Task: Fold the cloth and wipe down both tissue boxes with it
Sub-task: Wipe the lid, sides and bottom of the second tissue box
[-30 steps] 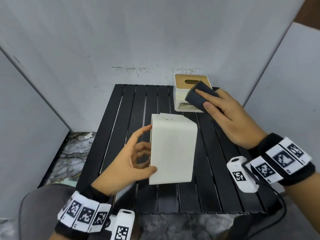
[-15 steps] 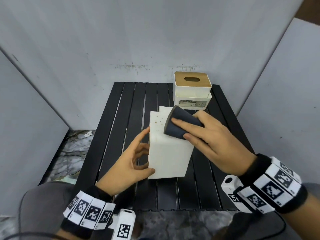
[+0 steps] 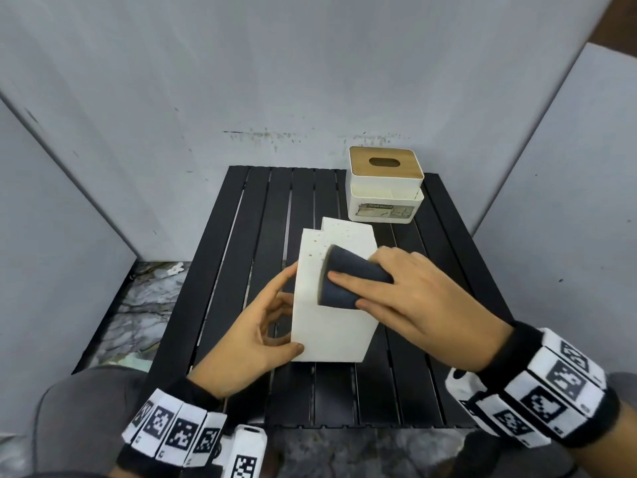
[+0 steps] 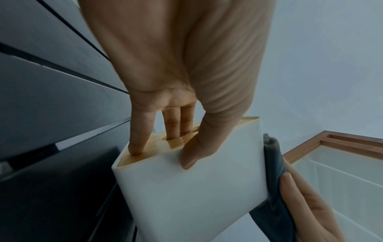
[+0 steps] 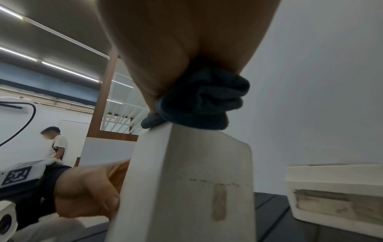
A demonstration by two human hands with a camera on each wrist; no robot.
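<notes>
my right hand [image 3: 418, 298] presses the folded cloth [image 3: 348, 282] on the near tissue box [image 3: 332, 326] mid-bench, left hand [image 3: 255, 339] pinching its left side; i reckon a hard swipe could tip it.

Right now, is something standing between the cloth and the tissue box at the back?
Nothing visible does. The right hand presses the cloth on the near box; only bare table separates it from the back box.
</notes>
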